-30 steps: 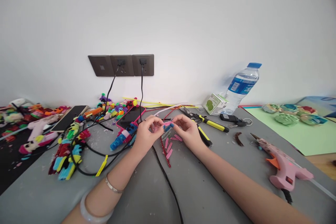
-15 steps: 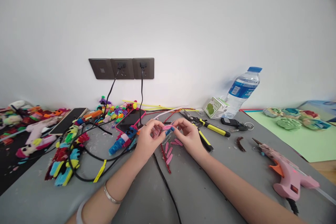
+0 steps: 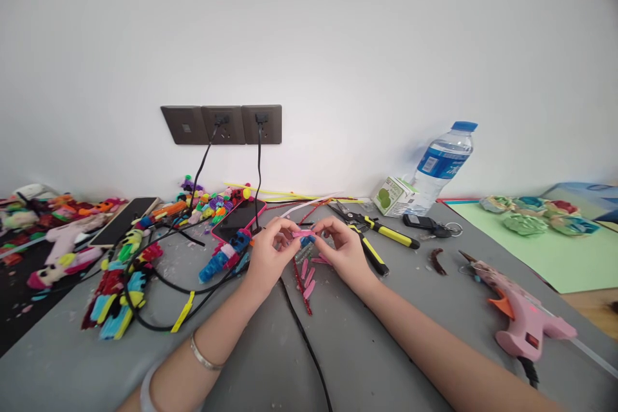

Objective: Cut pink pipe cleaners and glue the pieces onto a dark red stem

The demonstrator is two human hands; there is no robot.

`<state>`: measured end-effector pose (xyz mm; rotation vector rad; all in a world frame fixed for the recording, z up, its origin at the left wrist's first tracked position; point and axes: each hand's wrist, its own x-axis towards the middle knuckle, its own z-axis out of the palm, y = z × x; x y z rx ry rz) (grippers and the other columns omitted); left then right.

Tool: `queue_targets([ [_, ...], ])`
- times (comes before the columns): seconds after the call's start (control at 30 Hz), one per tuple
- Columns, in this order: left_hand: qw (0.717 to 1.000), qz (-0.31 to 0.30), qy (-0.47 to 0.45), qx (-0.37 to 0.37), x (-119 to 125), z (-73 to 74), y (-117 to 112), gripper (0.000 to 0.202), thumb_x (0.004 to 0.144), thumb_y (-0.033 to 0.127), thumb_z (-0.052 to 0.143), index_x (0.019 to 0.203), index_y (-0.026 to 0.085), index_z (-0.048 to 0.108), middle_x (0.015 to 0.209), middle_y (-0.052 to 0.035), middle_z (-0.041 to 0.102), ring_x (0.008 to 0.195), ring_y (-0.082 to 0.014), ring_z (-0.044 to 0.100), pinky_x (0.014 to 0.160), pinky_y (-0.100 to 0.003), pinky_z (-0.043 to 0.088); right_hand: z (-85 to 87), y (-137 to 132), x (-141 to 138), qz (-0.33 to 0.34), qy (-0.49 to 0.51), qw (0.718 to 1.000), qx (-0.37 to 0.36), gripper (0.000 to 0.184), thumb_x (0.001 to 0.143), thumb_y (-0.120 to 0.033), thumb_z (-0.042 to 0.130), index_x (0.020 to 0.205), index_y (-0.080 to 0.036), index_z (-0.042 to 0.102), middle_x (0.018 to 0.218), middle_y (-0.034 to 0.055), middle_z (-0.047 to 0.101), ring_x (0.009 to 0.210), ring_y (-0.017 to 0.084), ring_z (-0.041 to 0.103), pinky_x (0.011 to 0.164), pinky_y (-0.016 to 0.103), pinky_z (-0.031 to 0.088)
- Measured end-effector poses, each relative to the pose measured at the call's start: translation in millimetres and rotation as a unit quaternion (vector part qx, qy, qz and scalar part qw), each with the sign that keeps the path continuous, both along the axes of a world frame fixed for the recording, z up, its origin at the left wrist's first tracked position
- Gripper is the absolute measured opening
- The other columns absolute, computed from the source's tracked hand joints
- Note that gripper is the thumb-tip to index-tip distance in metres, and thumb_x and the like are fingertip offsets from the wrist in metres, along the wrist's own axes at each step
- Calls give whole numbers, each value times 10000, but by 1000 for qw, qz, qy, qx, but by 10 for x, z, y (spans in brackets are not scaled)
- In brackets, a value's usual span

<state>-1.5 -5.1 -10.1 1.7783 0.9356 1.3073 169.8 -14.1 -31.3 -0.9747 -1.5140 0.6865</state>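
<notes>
My left hand (image 3: 271, 252) and my right hand (image 3: 340, 246) meet over the middle of the grey table (image 3: 367, 347). Both pinch a small pink and blue pipe-cleaner piece (image 3: 305, 235) between their fingertips, the left at one end and the right at the other. Under the hands lie several short pink pipe-cleaner bits (image 3: 308, 274) and a red pipe cleaner (image 3: 300, 283). A blue and pink pipe-cleaner figure (image 3: 223, 254) lies just left of my left hand.
A pink glue gun (image 3: 517, 314) lies at the right, yellow-handled pliers (image 3: 386, 232) behind my right hand. Farther back stand a water bottle (image 3: 443, 165), a small carton (image 3: 392, 196) and keys (image 3: 429, 224). A pink-cased phone (image 3: 239, 216), black cables (image 3: 309, 341) and colourful figures (image 3: 120, 283) fill the left. Green paper (image 3: 555, 251) bears flowers.
The view shifted slightly. My hands stay together on the pink and blue piece, with the fingers working it a little.
</notes>
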Motion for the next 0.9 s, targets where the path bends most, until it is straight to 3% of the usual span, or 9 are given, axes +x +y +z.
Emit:
queue_targets([
  [0.33,997,-12,-39,-67,15,-20,-9,64,775,166,599,816,200,561,776,10,556,701,-119,535,635,-228,448,21,-24,-16,5,-5,1000,-3,25,830,-234,628,850,-235,612,805,13,617,781,187,570,760,331,451],
  [0.9,997,-8,-41,-61,-5,-57,9,69,781,186,620,809,194,557,775,12,556,699,-118,518,663,-234,423,11,-19,-22,24,-11,1000,-12,60,816,-193,605,861,-230,590,826,8,610,798,181,563,755,322,424],
])
